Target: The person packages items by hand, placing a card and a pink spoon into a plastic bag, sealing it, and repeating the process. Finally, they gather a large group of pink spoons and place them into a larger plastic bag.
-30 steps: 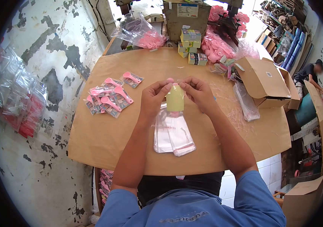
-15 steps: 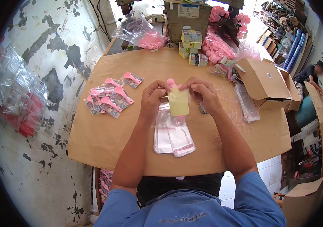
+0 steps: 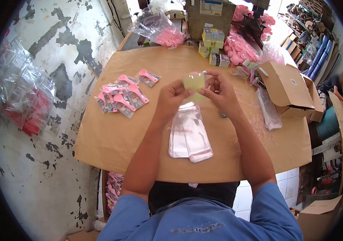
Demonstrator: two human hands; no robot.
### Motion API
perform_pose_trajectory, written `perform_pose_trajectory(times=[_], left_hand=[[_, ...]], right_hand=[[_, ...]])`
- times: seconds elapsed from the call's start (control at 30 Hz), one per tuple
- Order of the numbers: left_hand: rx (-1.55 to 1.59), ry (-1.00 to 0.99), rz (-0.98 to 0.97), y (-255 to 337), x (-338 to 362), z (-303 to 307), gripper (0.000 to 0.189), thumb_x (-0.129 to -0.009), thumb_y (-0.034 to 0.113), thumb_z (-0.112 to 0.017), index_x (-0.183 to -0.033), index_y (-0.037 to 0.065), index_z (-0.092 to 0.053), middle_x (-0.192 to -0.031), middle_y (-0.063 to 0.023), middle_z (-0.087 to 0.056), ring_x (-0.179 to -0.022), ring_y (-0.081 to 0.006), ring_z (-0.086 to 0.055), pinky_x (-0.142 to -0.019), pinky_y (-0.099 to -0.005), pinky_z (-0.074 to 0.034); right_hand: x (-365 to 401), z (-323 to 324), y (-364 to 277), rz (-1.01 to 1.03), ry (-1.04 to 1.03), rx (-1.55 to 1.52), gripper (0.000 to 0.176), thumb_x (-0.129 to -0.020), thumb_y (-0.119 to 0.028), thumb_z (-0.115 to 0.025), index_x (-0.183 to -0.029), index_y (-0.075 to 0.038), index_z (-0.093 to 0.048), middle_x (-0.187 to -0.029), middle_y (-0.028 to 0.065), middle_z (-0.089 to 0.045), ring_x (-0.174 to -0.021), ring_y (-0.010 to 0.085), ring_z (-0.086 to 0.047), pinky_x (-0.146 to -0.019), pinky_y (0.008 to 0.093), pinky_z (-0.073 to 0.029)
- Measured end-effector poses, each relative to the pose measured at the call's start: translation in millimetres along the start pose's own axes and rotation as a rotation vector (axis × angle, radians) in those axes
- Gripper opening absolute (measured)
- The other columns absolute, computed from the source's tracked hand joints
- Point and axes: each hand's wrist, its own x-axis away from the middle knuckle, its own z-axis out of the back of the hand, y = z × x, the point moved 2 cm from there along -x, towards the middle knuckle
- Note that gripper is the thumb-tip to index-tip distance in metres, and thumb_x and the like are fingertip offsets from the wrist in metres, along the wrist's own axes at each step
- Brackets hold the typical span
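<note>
Over the middle of the table, a clear plastic packet with a pale yellow card (image 3: 194,83) is held up between both hands. My left hand (image 3: 173,97) pinches its left side near the lower edge. On the right, my right hand (image 3: 222,93) grips it with the thumb at the lower corner and fingers behind. The pink scoop in it barely shows. Below the hands lie two stacks of clear plastic bags (image 3: 190,134). To the left, several packed pink scoops (image 3: 123,95) lie in a pile, each with a printed card.
Small stacks of cards (image 3: 213,38) stand at the back, beside a bag of pink scoops (image 3: 240,47). An open cardboard box (image 3: 287,86) and more clear bags (image 3: 269,108) occupy the right. Pink plastic strips (image 3: 256,124) are scattered nearby. Another person (image 3: 334,86) works at far right.
Both hands have shifted their hold down to the packet's lower part, and it has tilted and risen slightly. The pink scoop's round end no longer shows above the card. The camera view has shifted slightly.
</note>
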Motion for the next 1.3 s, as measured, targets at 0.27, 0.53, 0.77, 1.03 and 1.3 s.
perform_pose_trajectory(times=[0.27,0.53,0.77,1.03,1.3], left_hand=[[-0.475,0.786,-0.29,30,7,74,0.051,-0.085,-0.017,-0.044,-0.128,-0.001,-0.067,-0.14,-0.014,-0.065,-0.125,-0.0172,-0.064,-0.096,-0.0283,-0.052],[-0.472,0.822,-0.311,19,0,70,0.039,-0.09,-0.007,-0.056,-0.128,0.001,-0.062,-0.127,-0.0126,-0.069,-0.11,-0.0199,-0.068,-0.093,-0.0323,-0.054],[-0.243,0.601,-0.17,17,-2,56,0.03,-0.093,0.001,-0.059,-0.124,-0.001,-0.061,-0.105,-0.0108,-0.074,-0.093,-0.0152,-0.068,-0.08,-0.0285,-0.054],[-0.304,0.388,0.17,13,2,55,0.047,-0.103,0.046,-0.063,-0.092,0.001,-0.069,-0.076,-0.0063,-0.07,-0.058,-0.0106,-0.063,-0.053,-0.0229,-0.046],[-0.135,0.081,0.441,21,8,21,0.046,-0.103,0.048,-0.065,-0.099,0.002,-0.072,-0.08,-0.0049,-0.071,-0.068,-0.01,-0.07,-0.055,-0.0232,-0.048]], right_hand=[[4,-1,14,0.031,-0.124,0.613,0.03,-0.091,-0.018,-0.08,-0.118,-0.006,-0.074,-0.09,0.0038,-0.065,-0.072,0.0117,-0.057,-0.065,0.028,-0.044],[22,-30,-2,0.109,-0.448,0.64,0.024,-0.088,-0.025,-0.082,-0.103,-0.008,-0.074,-0.114,0.0105,-0.063,-0.109,0.0283,-0.063,-0.092,0.0411,-0.051],[18,-32,6,0.065,-0.541,0.61,0.014,-0.089,-0.015,-0.078,-0.096,-0.005,-0.07,-0.111,0.0111,-0.063,-0.113,0.0304,-0.061,-0.095,0.0427,-0.05],[6,-19,4,0.089,-0.062,0.46,0.009,-0.093,-0.011,-0.074,-0.099,-0.003,-0.072,-0.108,0.0113,-0.064,-0.102,0.0291,-0.064,-0.089,0.0398,-0.051],[5,-14,-3,0.393,-0.079,0.552,0.013,-0.096,-0.014,-0.074,-0.102,-0.002,-0.074,-0.105,0.0101,-0.065,-0.091,0.0231,-0.064,-0.077,0.0351,-0.051]])
